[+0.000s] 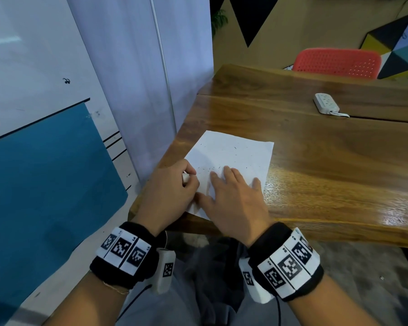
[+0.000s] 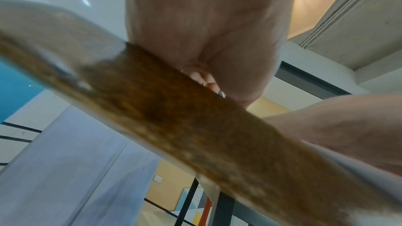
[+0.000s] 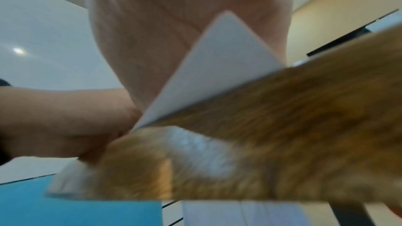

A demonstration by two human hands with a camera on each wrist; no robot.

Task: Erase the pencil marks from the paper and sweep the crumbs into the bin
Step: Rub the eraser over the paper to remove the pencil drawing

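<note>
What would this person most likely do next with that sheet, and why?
Probably brush the dark crumbs toward the paper's edge with the flat right hand. They lie scattered over the sheet, while the left hand holds the eraser in its grip.

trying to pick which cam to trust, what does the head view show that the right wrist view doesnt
Head view only: the whole paper with dark crumbs scattered on it, the left hand with a grip on a white eraser, the right hand flat on the sheet, a power strip, a red chair.
Right wrist only: the paper's corner overhanging the table edge, seen from below.
Both: paper, wooden table, both hands.
</note>
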